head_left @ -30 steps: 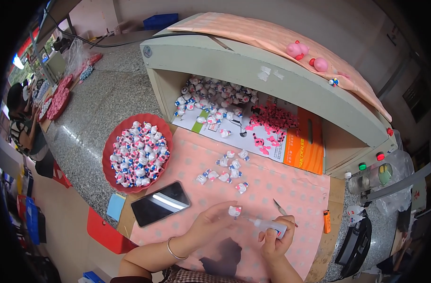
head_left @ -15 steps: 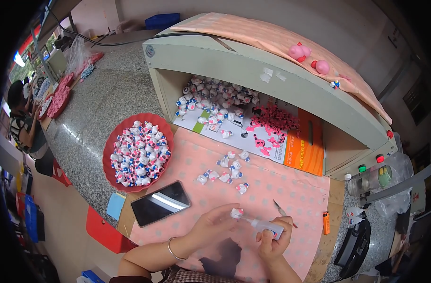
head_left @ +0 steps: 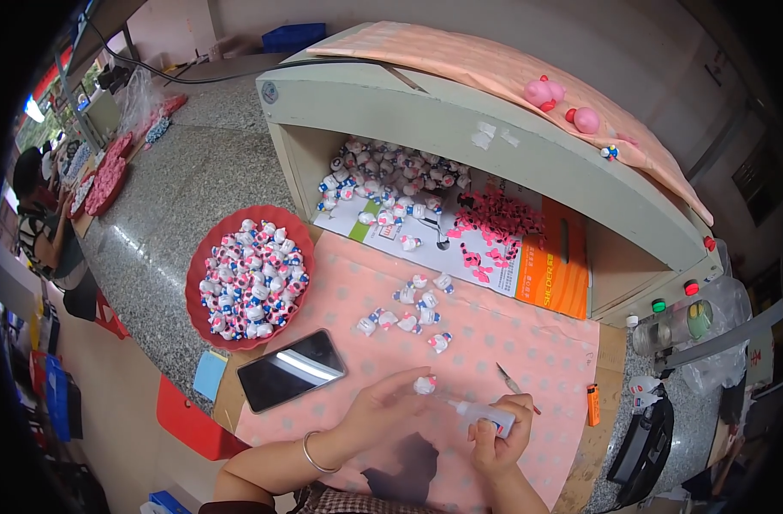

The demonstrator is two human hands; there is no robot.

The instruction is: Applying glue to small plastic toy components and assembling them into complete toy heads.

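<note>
Two hands meet low over the pink dotted cloth (head_left: 511, 343) on the counter (head_left: 177, 197): the left hand (head_left: 383, 407) pinches a small white toy figure (head_left: 425, 385) between thumb and fingertips, and the right hand (head_left: 498, 433) has its fingers closed around a small white glue bottle (head_left: 485, 415), the nozzle aimed leftward at the figure and just short of it. By the look of it glue is being put on the figure, and the step goes best with a light squeeze, so that one small drop lands on the joint and none runs onto the painted parts or the cloth. Holding the figure by its edges keeps the fingertips clear of the wet spot. Both forearms come in from the lower edge; the left wrist, with a thin bangle (head_left: 314, 454), is bent inward, palm partly down, while the right fist stands upright with the thumb on top. Near the right hand a craft knife (head_left: 515, 385) lies on the cloth, and a dark phone (head_left: 291, 370) lies to the left beside a red tray of figures (head_left: 250, 278)
</note>
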